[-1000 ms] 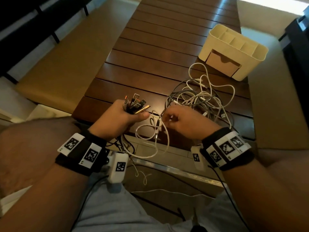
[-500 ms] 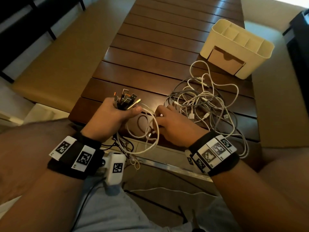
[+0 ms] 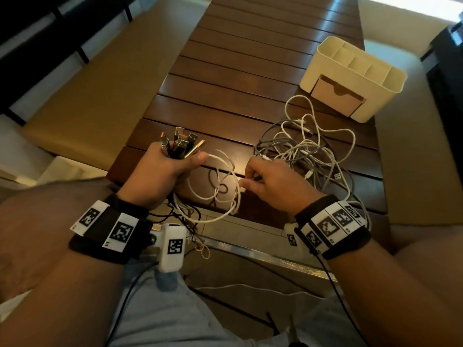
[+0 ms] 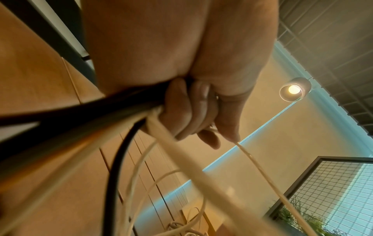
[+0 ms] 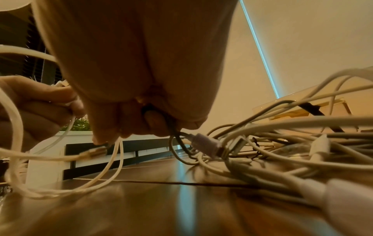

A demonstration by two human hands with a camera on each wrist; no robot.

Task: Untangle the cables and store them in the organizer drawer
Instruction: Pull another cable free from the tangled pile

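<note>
Left hand [image 3: 160, 171] fisted round cable plugs [image 3: 181, 144], right hand [image 3: 273, 181] pinching white cable [image 3: 225, 196], fingertips hidden.

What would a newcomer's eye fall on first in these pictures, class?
Probably the left hand at the table's near edge, gripping a bundle of cable plugs that fan upward. Next, the tangled pile of white and grey cables beside the right hand, and the cream organizer with its drawer shut, further back.
</note>
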